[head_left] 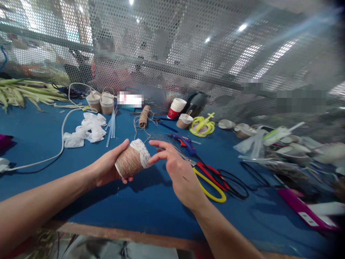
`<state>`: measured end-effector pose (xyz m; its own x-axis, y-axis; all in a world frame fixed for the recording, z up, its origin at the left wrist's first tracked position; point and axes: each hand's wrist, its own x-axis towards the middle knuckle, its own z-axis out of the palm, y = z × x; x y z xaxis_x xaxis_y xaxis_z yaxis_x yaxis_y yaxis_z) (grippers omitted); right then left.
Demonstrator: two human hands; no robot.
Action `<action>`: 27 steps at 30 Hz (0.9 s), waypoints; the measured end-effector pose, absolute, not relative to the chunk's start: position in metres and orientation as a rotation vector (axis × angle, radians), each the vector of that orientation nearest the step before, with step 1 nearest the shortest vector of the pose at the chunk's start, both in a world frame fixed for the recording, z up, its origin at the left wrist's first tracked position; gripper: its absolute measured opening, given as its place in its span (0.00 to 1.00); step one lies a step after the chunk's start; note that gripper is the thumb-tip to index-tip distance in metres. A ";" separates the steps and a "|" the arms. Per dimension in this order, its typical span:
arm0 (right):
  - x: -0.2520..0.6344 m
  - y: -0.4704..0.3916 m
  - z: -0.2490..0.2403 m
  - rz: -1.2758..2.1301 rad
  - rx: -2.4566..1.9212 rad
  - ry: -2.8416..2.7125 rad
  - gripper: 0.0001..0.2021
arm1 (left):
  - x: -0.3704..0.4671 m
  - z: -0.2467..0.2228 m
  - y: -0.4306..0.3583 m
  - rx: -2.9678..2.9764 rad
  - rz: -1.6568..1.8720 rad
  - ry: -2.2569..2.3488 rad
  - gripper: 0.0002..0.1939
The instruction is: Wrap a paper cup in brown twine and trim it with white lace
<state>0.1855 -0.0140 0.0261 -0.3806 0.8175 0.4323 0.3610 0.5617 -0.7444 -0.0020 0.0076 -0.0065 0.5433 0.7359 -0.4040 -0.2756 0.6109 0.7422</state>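
A paper cup wrapped in jute twine [128, 162], with a white lace band [142, 152] round one end, lies tilted in my left hand [111, 163]. The fingers of that hand curl under and around it. My right hand [180, 169] is at the lace end with thumb and fingers apart, the fingertips touching or very near the lace. A strand of twine runs back from the cup toward a twine roll [144, 117]. Beside my right hand lie scissors [207, 180] with red and yellow handles and a blue glue gun [185, 143].
White lace pieces [90, 128] and clear glue sticks [111, 126] lie on the blue table [88, 205] at left. Twine-wrapped cups [93, 101], a red-and-white paper cup stack [176, 108] and a yellow crown [202, 126] stand farther back. Clutter and a purple item [304, 210] are at right.
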 end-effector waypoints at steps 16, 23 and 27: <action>0.179 -0.011 0.021 0.868 -1.023 -1.976 0.07 | 0.002 -0.006 -0.005 1.286 0.997 1.076 0.26; 0.177 -0.012 0.016 0.904 -0.992 -1.955 0.03 | 0.003 -0.015 -0.005 1.362 0.932 0.970 0.28; 0.179 -0.012 0.016 0.874 -0.997 -1.955 0.03 | 0.004 -0.018 -0.003 1.286 0.936 0.886 0.33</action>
